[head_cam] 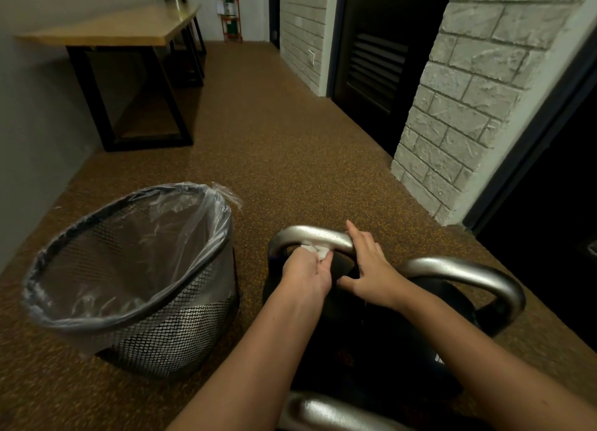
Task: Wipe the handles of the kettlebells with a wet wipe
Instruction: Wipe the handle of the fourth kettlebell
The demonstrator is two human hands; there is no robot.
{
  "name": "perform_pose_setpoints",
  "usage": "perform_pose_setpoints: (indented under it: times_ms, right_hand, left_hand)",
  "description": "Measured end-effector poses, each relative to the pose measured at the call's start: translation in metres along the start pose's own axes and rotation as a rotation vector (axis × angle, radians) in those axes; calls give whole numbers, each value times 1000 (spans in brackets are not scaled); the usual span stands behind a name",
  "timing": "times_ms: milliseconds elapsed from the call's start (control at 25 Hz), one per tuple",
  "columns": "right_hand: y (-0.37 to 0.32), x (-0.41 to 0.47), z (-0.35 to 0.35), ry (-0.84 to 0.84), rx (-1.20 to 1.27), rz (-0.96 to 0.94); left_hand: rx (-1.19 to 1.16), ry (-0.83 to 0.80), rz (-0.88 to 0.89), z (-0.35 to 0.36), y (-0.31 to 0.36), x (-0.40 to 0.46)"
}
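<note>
Bin: a mesh wastebasket [135,285] with a clear liner stands left of the far kettlebell handle [310,235].
Left hand: the left hand [307,274] pinches a white wet wipe [315,249] against that handle's underside.
Right hand: the right hand [368,266] rests on the handle's right end, fingers straight (thumb spread).
Near handle: a second kettlebell handle [468,275] arches right of it.
</note>
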State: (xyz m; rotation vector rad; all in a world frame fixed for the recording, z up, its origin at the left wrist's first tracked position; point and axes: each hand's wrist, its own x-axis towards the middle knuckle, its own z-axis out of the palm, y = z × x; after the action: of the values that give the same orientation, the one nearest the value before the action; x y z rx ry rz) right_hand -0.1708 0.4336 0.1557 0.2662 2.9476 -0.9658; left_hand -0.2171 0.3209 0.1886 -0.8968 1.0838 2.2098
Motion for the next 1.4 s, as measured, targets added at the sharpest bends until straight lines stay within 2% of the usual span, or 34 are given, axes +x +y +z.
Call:
perform_pose_setpoints:
  times_ms: [40, 80, 120, 200, 240, 360, 400, 440, 480, 560, 600, 680, 840, 1000, 1160, 1320, 1400]
  right_hand:
    - [0, 0, 0, -1, -6, -2]
    - [0, 0, 1, -2, -9, -3]
    - [0, 0, 1, 0, -8, -5]
    - [1, 1, 1, 12, -8, -10]
    - [1, 1, 1, 14, -9, -9]
    - [0, 0, 0, -4, -1, -1]
    - [-1, 0, 0, -9, 1, 0]
    - [-1, -1, 0, -12, 3, 1]
    - [-1, -1, 0, -11, 3, 1]
    - [-1, 0, 1, -5, 5, 0]
    - [1, 0, 0, 0, 11, 3]
    - [0, 0, 0, -5, 22, -2]
    - [1, 0, 1, -3, 33, -4]
    - [1, 1, 1, 8, 26, 2]
    - [0, 1, 1, 2, 10, 9]
    - [-1, 1, 1, 9, 7, 17]
    - [-2, 0, 0, 0, 4, 20]
  left_hand:
    - [-86, -33, -5, 0, 0, 8]
    - [-132, -139, -58, -1, -2, 3]
    - [-182, -137, -58, -4, -1, 3]
    - [-110, -156, -27, -10, 3, -6]
    - [-93, -139, 6, -13, 7, -15]
    - [0, -247, 221, -21, 21, -18]
    - [136, -266, 344, -21, 26, -17]
    - [373, -256, 524, -23, 29, -15]
    - [684, -250, 758, -25, 29, -14]
    - [1256, -355, 1165, -27, 25, 0]
    - [1509, -423, 1289, -26, 20, 8]
    - [1740, -439, 1363, -30, 21, 25]
    - [1534, -288, 1361, -47, 45, 52]
    - [1660, -459, 1464, -49, 37, 47]
    - [1639, -374, 1447, -45, 38, 43]
    - [1750, -496, 1529, -45, 30, 40]
    - [1668, -416, 1494, -50, 39, 50]
